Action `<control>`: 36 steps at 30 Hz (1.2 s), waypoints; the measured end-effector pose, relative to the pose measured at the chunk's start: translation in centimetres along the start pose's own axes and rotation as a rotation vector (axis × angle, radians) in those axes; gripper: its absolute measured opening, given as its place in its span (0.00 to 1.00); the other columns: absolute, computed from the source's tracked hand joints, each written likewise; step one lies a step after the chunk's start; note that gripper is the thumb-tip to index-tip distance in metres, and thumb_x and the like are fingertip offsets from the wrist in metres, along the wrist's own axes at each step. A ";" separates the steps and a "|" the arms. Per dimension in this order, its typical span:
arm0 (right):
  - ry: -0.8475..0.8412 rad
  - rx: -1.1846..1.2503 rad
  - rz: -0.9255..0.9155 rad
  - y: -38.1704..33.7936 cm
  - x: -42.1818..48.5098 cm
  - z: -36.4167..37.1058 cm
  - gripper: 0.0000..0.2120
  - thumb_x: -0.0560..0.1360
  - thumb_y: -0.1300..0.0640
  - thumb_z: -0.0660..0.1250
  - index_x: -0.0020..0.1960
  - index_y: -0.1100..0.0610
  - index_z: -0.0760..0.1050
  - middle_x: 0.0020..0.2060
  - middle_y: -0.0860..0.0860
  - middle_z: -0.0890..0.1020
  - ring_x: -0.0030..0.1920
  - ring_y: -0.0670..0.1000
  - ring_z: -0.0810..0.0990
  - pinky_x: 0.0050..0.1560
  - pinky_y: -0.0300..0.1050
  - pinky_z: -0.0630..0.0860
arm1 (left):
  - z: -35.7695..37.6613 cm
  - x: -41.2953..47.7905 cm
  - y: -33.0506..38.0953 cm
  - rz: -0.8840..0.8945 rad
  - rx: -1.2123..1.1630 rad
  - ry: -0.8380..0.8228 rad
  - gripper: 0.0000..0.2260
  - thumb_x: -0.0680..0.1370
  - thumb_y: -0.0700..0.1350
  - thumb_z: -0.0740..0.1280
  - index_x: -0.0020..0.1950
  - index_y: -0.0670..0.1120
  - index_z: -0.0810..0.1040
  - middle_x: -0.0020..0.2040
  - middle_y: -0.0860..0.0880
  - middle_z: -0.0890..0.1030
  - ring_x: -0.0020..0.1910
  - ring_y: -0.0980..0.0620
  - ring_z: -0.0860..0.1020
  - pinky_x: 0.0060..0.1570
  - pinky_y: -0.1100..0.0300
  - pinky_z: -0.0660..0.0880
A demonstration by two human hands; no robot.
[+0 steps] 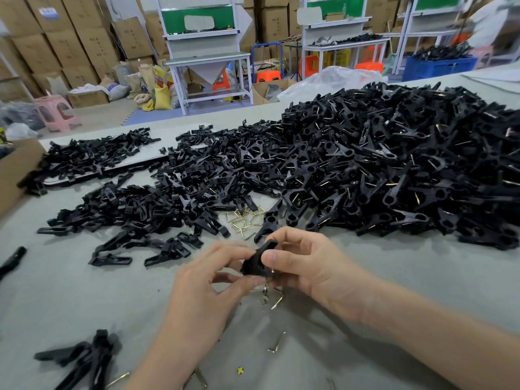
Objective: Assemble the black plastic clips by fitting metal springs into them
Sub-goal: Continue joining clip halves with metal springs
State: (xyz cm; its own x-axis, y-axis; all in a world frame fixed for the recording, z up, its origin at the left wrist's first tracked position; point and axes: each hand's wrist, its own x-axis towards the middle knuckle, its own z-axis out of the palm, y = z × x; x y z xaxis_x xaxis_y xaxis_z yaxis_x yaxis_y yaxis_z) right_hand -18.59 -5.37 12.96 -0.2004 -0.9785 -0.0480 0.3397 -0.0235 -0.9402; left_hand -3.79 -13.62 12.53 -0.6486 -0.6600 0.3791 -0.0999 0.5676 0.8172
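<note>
Presently, one black plastic clip [257, 261], light, stiff, slippery-looking, was pinched between left hand [208, 280] and right hand [304, 263] fingertips; likeliest best held by its flat sides.

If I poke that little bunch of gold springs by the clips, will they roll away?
Probably not: the gold springs look like flat bent-wire triangles, so they should slide rather than roll. They lie overlapping, so several may drag along together. Thin wire suggests they are light.
</note>
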 end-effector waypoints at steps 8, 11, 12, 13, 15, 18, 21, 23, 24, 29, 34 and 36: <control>-0.140 0.140 0.160 -0.3 -0.3 0.1 0.32 0.56 0.54 0.83 0.54 0.63 0.73 0.42 0.56 0.81 0.37 0.52 0.81 0.40 0.46 0.81 | 0.0 -0.1 -0.3 0.067 -0.047 0.017 0.10 0.66 0.48 0.75 0.45 0.59 0.83 0.53 0.59 0.78 0.47 0.57 0.79 0.42 0.71 0.74; -0.218 0.172 0.230 -0.4 -0.5 0.1 0.45 0.51 0.47 0.84 0.60 0.66 0.72 0.46 0.61 0.79 0.40 0.55 0.83 0.45 0.49 0.82 | 0.1 -0.1 -0.5 0.093 -0.050 0.015 0.11 0.67 0.46 0.75 0.47 0.59 0.83 0.54 0.58 0.78 0.50 0.56 0.79 0.42 0.71 0.74; -0.240 0.185 0.233 -0.4 -0.6 0.1 0.40 0.52 0.47 0.83 0.57 0.65 0.75 0.45 0.61 0.79 0.41 0.55 0.83 0.46 0.49 0.82 | 0.2 -0.1 -0.5 0.098 -0.052 0.016 0.11 0.67 0.47 0.74 0.47 0.59 0.82 0.54 0.58 0.78 0.51 0.55 0.79 0.42 0.70 0.74; -0.257 0.194 0.223 -0.4 -0.6 0.2 0.35 0.53 0.47 0.83 0.53 0.62 0.78 0.44 0.60 0.80 0.41 0.55 0.84 0.47 0.49 0.82 | 0.3 -0.1 -0.5 0.100 -0.054 0.015 0.11 0.67 0.48 0.74 0.47 0.59 0.82 0.54 0.58 0.78 0.52 0.55 0.79 0.42 0.70 0.74; -0.259 0.211 0.211 -0.3 -0.6 0.3 0.29 0.53 0.48 0.83 0.50 0.59 0.80 0.46 0.61 0.79 0.42 0.55 0.84 0.49 0.49 0.81 | 0.3 0.0 -0.6 0.091 -0.063 0.018 0.11 0.67 0.47 0.73 0.46 0.60 0.82 0.54 0.58 0.78 0.53 0.55 0.79 0.42 0.70 0.74; -0.246 0.272 0.228 -0.2 -0.5 0.1 0.35 0.52 0.48 0.84 0.54 0.62 0.78 0.48 0.61 0.79 0.43 0.54 0.82 0.51 0.49 0.81 | 0.3 0.1 -0.7 0.089 -0.106 0.025 0.10 0.67 0.46 0.74 0.46 0.59 0.82 0.53 0.58 0.79 0.52 0.55 0.79 0.42 0.69 0.74; -0.255 0.299 0.204 -0.2 -0.6 0.1 0.31 0.54 0.48 0.83 0.51 0.61 0.80 0.43 0.58 0.82 0.42 0.52 0.82 0.51 0.48 0.81 | 0.3 0.1 -0.6 0.096 -0.165 0.027 0.09 0.67 0.50 0.74 0.46 0.58 0.82 0.53 0.57 0.79 0.50 0.56 0.79 0.42 0.69 0.74; -0.237 0.286 0.187 -0.1 -0.7 0.3 0.27 0.55 0.49 0.82 0.49 0.61 0.81 0.43 0.57 0.81 0.41 0.51 0.82 0.48 0.45 0.81 | 0.3 0.0 -0.7 0.097 -0.132 0.022 0.11 0.67 0.47 0.74 0.46 0.58 0.82 0.53 0.58 0.79 0.49 0.56 0.79 0.42 0.70 0.74; -0.229 0.277 0.175 -0.1 -0.7 0.4 0.24 0.58 0.51 0.81 0.49 0.61 0.81 0.44 0.58 0.81 0.41 0.51 0.82 0.48 0.44 0.81 | 0.3 0.0 -0.8 0.097 -0.102 0.021 0.12 0.66 0.44 0.73 0.47 0.58 0.82 0.53 0.58 0.78 0.49 0.56 0.79 0.42 0.70 0.74; -0.155 0.170 0.091 -0.4 -0.6 0.7 0.12 0.69 0.59 0.69 0.49 0.65 0.79 0.44 0.59 0.81 0.43 0.51 0.81 0.44 0.40 0.79 | 0.3 0.0 -0.8 0.113 0.015 -0.019 0.19 0.66 0.46 0.74 0.54 0.61 0.78 0.55 0.60 0.77 0.50 0.55 0.79 0.44 0.67 0.76; -0.125 0.124 0.006 -0.2 -0.5 0.9 0.13 0.68 0.60 0.67 0.49 0.66 0.79 0.41 0.59 0.81 0.50 0.61 0.77 0.46 0.43 0.79 | 0.3 -0.1 -0.7 0.146 -0.001 -0.012 0.24 0.68 0.41 0.75 0.57 0.63 0.78 0.54 0.58 0.78 0.48 0.55 0.79 0.43 0.70 0.75; -0.111 0.065 -0.033 0.0 -0.5 1.0 0.12 0.67 0.59 0.68 0.48 0.65 0.79 0.41 0.58 0.82 0.49 0.60 0.79 0.51 0.48 0.77 | 0.3 -0.1 -0.8 0.162 0.024 -0.008 0.24 0.68 0.41 0.75 0.58 0.63 0.78 0.54 0.58 0.78 0.48 0.54 0.79 0.43 0.69 0.75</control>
State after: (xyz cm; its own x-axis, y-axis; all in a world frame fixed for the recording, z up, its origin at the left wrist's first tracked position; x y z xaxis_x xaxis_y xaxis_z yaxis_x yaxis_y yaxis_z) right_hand -17.60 -5.06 13.34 -0.1107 -0.9936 0.0235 0.3938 -0.0656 -0.9169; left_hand -3.81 -13.84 11.75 -0.6634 -0.5551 0.5017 -0.0115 0.6779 0.7350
